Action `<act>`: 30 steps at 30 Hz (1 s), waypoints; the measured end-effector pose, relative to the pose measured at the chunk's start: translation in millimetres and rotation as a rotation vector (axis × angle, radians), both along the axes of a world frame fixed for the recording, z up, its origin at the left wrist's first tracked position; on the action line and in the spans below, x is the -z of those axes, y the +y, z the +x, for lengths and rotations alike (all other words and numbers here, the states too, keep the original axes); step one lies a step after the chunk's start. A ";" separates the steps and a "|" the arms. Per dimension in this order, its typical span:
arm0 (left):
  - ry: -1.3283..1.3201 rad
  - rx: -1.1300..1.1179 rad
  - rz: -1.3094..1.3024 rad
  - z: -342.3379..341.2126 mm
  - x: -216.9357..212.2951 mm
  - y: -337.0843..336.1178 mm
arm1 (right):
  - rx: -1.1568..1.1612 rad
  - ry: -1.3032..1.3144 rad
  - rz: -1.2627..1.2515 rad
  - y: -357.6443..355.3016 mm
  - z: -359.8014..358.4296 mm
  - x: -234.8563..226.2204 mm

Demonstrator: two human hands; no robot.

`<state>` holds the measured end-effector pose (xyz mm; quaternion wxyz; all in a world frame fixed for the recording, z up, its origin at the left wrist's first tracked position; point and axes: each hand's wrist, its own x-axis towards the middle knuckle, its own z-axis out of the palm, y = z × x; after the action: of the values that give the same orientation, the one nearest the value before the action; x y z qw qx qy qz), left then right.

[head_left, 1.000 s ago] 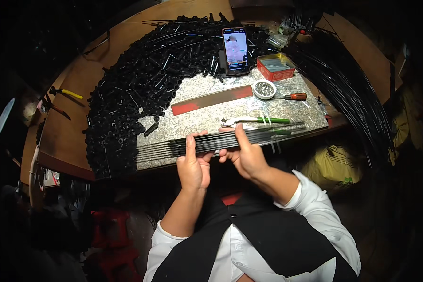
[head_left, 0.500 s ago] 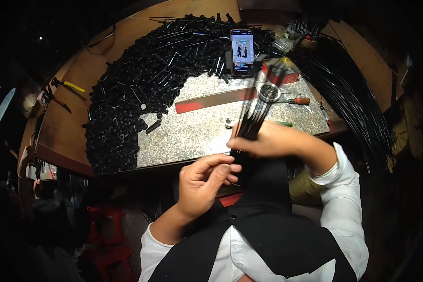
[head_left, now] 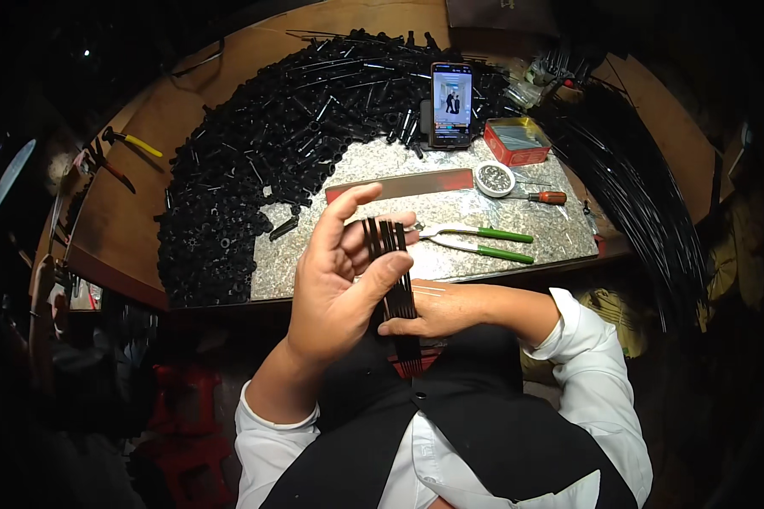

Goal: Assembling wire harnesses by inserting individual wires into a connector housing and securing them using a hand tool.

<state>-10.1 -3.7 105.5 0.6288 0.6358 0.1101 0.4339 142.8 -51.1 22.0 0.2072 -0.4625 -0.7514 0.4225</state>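
A bundle of thin black rods [head_left: 392,254] stands nearly upright in front of my chest, its lower ends fanned out near my vest. My right hand [head_left: 429,310] grips the bundle around its middle from the right. My left hand [head_left: 341,280] is raised beside the bundle's upper part, fingers spread, with fingertips touching the rods. Behind them lies the speckled stone slab [head_left: 356,220] of the workbench.
A large heap of small black plastic parts [head_left: 263,161] covers the bench's left and back. On the slab lie green-handled pliers [head_left: 475,240], a red strip [head_left: 399,184], a round tin [head_left: 494,178], a screwdriver [head_left: 545,197], a red box [head_left: 518,140] and a propped phone [head_left: 452,103]. Long black rods [head_left: 637,195] curve along the right.
The rod bundle was lifted off the slab's front edge and swung upright toward my chest. My right hand shifted to grip its middle; my left hand let go, then rose to its upper part.
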 end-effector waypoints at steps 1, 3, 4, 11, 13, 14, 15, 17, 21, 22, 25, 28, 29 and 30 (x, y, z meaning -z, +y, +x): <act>0.012 0.069 -0.082 1.3 -1.5 0.7 | 0.014 -0.033 -0.043 -1.1 -0.8 2.3; 0.046 0.093 -0.052 0.4 -1.7 4.5 | 0.004 0.040 -0.001 -4.7 -2.4 -7.6; 0.073 0.083 -0.027 -0.2 -1.2 4.3 | -0.044 -0.008 -0.083 -5.1 -1.9 -12.0; 0.162 0.089 0.135 -9.5 -4.7 -5.5 | -0.226 0.146 -0.031 -11.2 20.6 -8.3; 0.180 0.087 0.207 -10.7 -6.9 -7.9 | -0.220 0.177 -0.130 -12.2 31.7 -3.9; 0.178 0.088 0.202 -9.9 -6.5 -8.4 | -0.123 0.274 -0.088 -11.0 29.6 3.6; 0.171 0.101 0.262 -9.3 -6.5 -9.6 | -0.026 0.370 -0.046 -10.1 25.9 16.2; 0.191 0.102 0.354 -11.9 -5.1 -11.6 | 0.035 0.503 -0.143 -8.4 19.5 21.2; -0.010 0.046 0.383 -5.3 9.9 -13.9 | 0.247 0.503 -0.111 4.4 5.1 7.9; -0.005 0.009 0.368 -11.6 9.9 -14.2 | 0.247 0.568 0.314 2.7 0.5 12.6; -0.120 -0.147 0.408 -13.8 26.1 -1.1 | 0.514 0.549 0.029 13.0 -7.3 30.5; -0.081 -0.331 0.248 -17.9 56.9 18.0 | 0.565 0.539 -0.059 13.0 -10.8 24.9; -0.013 -0.397 0.147 -18.9 68.2 21.3 | 0.563 0.543 -0.063 13.3 -10.0 26.5; 0.009 -0.407 -0.017 -19.7 78.5 22.3 | 0.518 0.532 -0.009 14.8 -8.8 33.5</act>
<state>-29.8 18.6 27.0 0.5329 0.5971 0.2430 0.5482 133.9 -36.2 -11.5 0.4930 -0.5124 -0.5275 0.4649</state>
